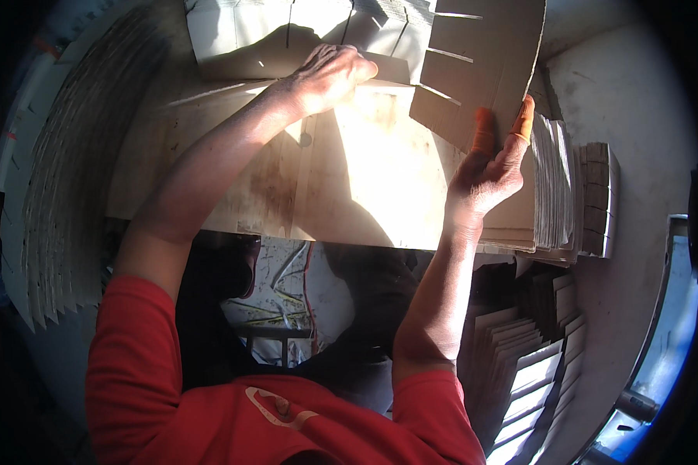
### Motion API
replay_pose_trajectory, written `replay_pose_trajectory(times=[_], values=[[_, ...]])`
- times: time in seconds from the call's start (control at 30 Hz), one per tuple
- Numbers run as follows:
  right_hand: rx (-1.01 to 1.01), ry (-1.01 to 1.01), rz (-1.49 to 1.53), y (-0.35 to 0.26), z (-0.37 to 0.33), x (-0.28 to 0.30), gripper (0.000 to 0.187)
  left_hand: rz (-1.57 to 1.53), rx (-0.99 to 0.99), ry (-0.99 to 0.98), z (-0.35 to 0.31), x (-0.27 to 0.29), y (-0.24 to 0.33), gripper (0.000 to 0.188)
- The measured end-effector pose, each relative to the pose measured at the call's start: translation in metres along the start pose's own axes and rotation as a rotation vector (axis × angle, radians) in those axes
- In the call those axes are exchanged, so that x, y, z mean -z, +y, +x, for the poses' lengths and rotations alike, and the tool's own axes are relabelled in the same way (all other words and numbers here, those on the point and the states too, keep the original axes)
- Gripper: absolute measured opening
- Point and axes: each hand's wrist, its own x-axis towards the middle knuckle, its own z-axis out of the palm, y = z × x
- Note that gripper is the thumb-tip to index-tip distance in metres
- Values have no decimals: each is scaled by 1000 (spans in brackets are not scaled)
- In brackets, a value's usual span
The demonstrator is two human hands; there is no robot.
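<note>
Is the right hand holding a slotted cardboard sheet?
Yes, the right hand grips the lower edge of the slotted cardboard sheet with its fingers.

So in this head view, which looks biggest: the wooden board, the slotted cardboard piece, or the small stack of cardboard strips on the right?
1. Wooden board, by far.
2. Slotted cardboard piece, held by the right hand.
3. Stack of cardboard strips, smallest.

Left hand [329, 74] flat on wooden board [364, 178], right hand [492, 167] gripping slotted cardboard sheet [477, 58].
</note>
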Motion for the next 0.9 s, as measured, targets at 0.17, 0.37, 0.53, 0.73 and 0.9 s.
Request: replay_pose_trajectory(times=[0.17,0.37,0.53,0.73,0.9], values=[[-15,-47,-119,-1,-5,-5,46,-19,-13,-18,-3,7,4,7],[10,-109,-276,19,-11,-12,53,-109,4,-42,0,20,34,11],[-212,-404,-601,15,-12,-8,58,-187,-89,46,-1,30,62,13],[-327,-502,-580,-1,-8,-6,60,-183,-102,-6,-9,39,71,16],[-278,-454,-497,10,-14,-3,63,-466,171,-317,5,51,53,36]])
